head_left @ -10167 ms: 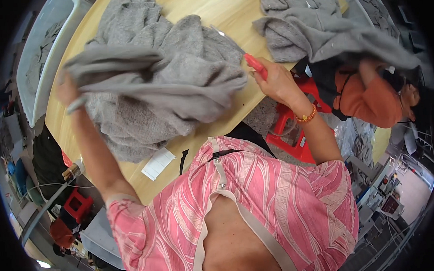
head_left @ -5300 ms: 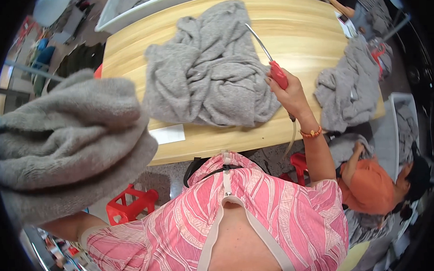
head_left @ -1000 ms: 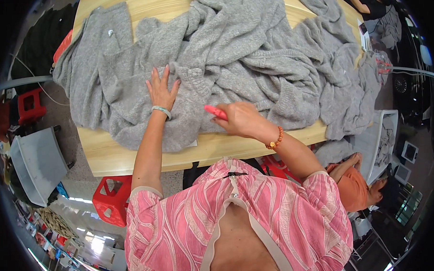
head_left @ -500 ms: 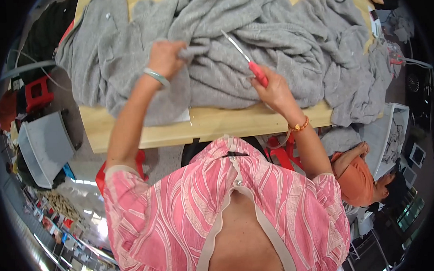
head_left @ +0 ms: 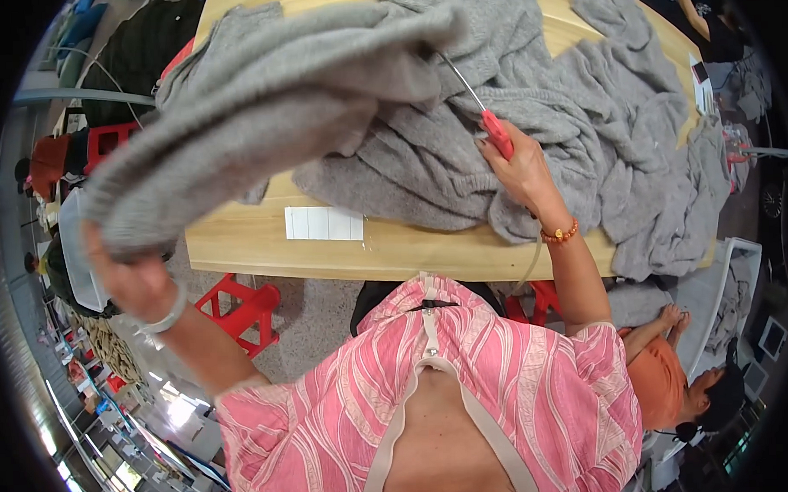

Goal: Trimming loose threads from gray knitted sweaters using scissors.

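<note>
My left hand (head_left: 135, 285), blurred by motion, is off the table's left front corner, closed on one end of a grey knitted garment (head_left: 251, 138). The raised fabric stretches from it in a long blurred sweep over the table to the far middle. In my right hand (head_left: 523, 170) is a tool with a red handle (head_left: 497, 133) and a thin straight metal shaft. The shaft slants up and left, and its tip meets the edge of the lifted garment; I cannot tell whether it goes into the fabric. More grey knitwear (head_left: 572, 127) lies heaped beneath and right of the tool.
A white paper sheet with ruled lines (head_left: 324, 223) lies near the front edge of the wooden table (head_left: 429, 258). Red stools (head_left: 244, 312) stand below. At the right, a person in orange (head_left: 655, 380) sits near a white bin (head_left: 742, 260) holding grey cloth.
My left hand has swung left and toward me, lifting the grey garment off the table and uncovering the white paper. My right hand still holds the tool in nearly the same place.
</note>
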`<state>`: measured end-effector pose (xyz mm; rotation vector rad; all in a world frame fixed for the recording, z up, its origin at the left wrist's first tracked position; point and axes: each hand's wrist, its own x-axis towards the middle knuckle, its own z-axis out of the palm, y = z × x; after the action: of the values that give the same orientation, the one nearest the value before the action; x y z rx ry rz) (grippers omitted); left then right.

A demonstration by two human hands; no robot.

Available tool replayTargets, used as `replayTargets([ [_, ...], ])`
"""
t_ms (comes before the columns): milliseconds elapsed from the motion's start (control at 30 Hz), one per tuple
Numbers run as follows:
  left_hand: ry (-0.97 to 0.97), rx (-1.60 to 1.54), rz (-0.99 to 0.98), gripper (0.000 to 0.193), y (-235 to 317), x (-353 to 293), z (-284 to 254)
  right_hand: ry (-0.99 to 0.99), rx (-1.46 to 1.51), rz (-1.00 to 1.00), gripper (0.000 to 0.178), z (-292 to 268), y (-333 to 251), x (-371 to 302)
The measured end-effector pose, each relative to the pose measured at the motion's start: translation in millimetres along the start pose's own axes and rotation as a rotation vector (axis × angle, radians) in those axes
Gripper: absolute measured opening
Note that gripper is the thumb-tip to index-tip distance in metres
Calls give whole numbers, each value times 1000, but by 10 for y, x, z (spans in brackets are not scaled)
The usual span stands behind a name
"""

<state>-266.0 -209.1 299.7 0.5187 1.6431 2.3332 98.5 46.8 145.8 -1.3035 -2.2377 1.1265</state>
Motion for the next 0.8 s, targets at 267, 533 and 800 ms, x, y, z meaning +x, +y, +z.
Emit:
replayTargets([
  [267, -285, 1032, -128, 40, -1681, -974, -964, -145, -141, 22, 28, 227, 32, 114],
  [533, -879, 1019, 474, 73, -2410, -994, 1136, -201, -189, 29, 29, 352, -2, 53],
  [800, -471, 213, -529, 37, -3222, -543, 953, -212, -193, 129, 32, 115, 70, -107],
])
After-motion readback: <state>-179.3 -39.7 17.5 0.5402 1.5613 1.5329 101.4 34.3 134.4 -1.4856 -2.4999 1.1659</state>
